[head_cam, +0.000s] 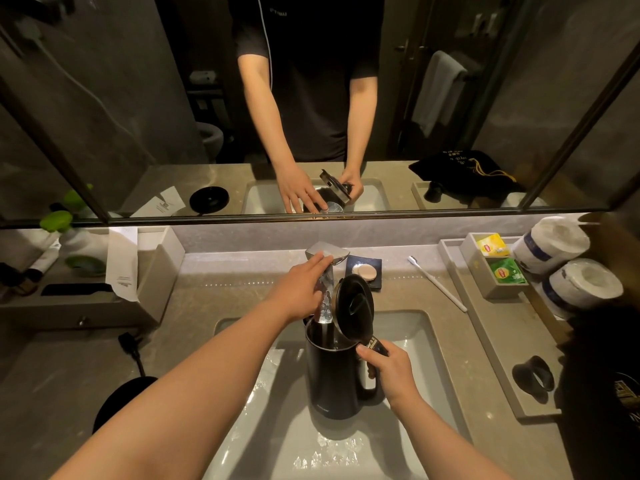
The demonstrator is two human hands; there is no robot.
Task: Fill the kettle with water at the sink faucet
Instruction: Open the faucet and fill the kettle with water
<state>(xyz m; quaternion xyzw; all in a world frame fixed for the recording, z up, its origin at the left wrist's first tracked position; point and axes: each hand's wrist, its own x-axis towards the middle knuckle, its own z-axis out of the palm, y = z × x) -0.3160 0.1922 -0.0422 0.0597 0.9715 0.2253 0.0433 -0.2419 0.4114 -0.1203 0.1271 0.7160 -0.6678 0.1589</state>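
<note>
A black electric kettle [329, 379] stands upright in the white sink [408, 341], its lid [355, 303] tipped open. My right hand [389, 370] grips the kettle's handle. The chrome faucet [327, 254] reaches over the kettle's mouth, and its spout goes down into the opening. My left hand [301, 287] lies flat on the faucet's lever and spout, fingers stretched out. I cannot tell whether water is flowing; drops glisten on the spout and on the sink floor.
The kettle's round black base [117, 403] with its cord sits on the stone counter at left. A soap dish [363, 271] and toothbrush [438, 284] lie behind the sink. At right, a tray holds tea bags [491, 245], paper rolls [550, 244] and a black ring [533, 377]. A mirror faces me.
</note>
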